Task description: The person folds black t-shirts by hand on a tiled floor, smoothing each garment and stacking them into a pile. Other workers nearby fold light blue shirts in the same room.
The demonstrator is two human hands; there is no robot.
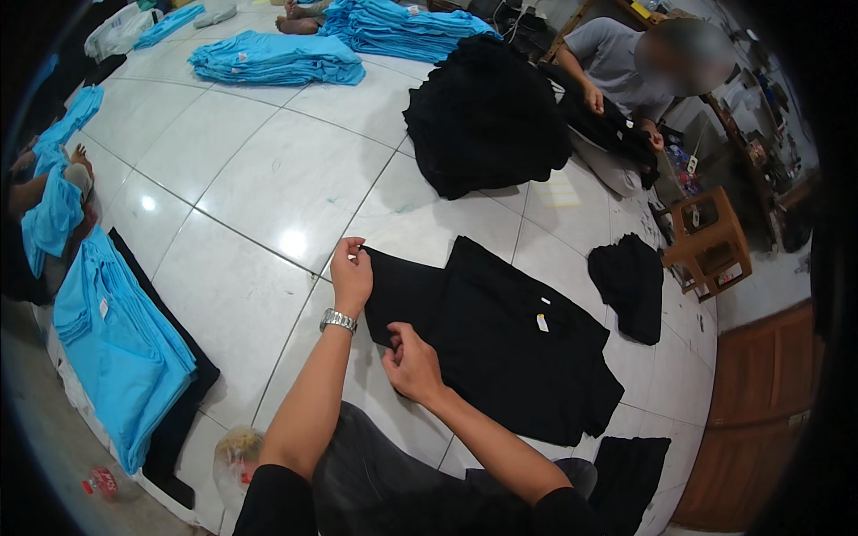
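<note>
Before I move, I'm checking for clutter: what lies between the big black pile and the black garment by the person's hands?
The head view shows only bare white floor tiles between the black pile and the black garment.

There are two bare hands of the wearer: one left hand (353, 279) and one right hand (414, 364). Just to the right of them lies one spread of black cloth (514, 357), bearing two small labels (542, 323). Ahead of the hands is one large black heap (487, 125); farther ahead are two blue stacks, one thick stack (402, 31) and one lower stack (277, 59). To the hands' left is one blue pile (125, 348). To their right are one black bundle (630, 288) and one brown stool (710, 239). The pieces inside each stack cannot be counted exactly.
</note>
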